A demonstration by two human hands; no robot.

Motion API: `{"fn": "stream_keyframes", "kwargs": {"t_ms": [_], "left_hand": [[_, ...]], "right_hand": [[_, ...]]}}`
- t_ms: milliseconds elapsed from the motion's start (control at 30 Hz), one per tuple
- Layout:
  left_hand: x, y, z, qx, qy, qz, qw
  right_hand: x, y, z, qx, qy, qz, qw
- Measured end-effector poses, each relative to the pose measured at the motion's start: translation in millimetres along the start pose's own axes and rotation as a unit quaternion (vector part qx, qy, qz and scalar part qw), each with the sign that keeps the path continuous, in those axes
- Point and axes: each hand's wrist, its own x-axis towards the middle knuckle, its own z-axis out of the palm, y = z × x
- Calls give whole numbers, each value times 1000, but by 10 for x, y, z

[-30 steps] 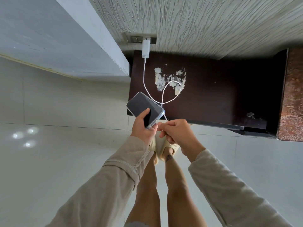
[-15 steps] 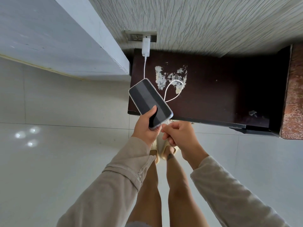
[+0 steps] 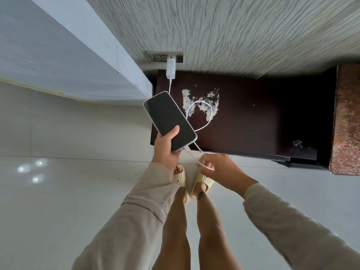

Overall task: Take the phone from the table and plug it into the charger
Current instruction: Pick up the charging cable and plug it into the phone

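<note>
At table edge, over the floor: both hands work just in front of the dark table [image 3: 253,117].
Left hand [image 3: 165,151]: clamped on the phone [image 3: 169,121], thumb across the lower screen, fingers wrapped under; hand holds it clear of the table top.
Right hand [image 3: 218,168]: blurred, loosely curled near the cable [image 3: 200,121] just below the phone's bottom edge; cable crosses its fingertips, can't tell if it's pinching or letting go.
Connector [image 3: 187,149]: white plug sits at the phone's bottom port; looks seated, depth of insertion not readable.
Step in hand (judgement): finishing the plug-in. Do it well: keep the left grip firm on the phone's sides, push the plug straight along the phone's long axis, no side load; confirm seating by feel since the screen gives no cue.
Phone look: slim slab, rounded corners, pale frame, glossy black screen, dark and unlit; tilted diagonally, top end toward the wall.
Cable: thin, white, one loose loop lying over a scuffed pale patch on the table.
Charger [image 3: 170,70]: white brick in the wall socket [image 3: 165,57], above the table's rear left corner.
Risk: slack loop can snag the table edge if the phone is pulled away.
</note>
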Motion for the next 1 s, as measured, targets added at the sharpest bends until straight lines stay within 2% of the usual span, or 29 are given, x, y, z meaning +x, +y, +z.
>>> {"fn": "stream_keyframes", "kwargs": {"t_ms": [100, 200, 267, 333, 433, 533, 600, 1000], "left_hand": [[79, 70, -37, 42, -37, -8, 998], [187, 94, -24, 105, -59, -29, 992], [287, 43, 13, 132, -69, -45, 988], [406, -30, 74, 132, -73, -62, 987], [656, -153, 161, 136, -87, -74, 984], [919, -263, 198, 180, -86, -79, 977], [1091, -363, 196, 203, -81, -84, 972], [1761, -830, 37, 205, -61, -109, 971]], "right_hand": [[35, 299, -78, -216, 73, -2, 974], [130, 536, -223, -255, 187, -15, 949], [224, 624, -312, -251, 214, 17, 944], [331, 677, -352, -210, 208, 44, 954], [504, 733, -342, -45, 212, 55, 975], [680, 814, -301, 125, 221, 110, 961], [802, 896, -234, 196, 229, 139, 943], [1226, 1372, 106, 277, 245, 176, 912]]}}
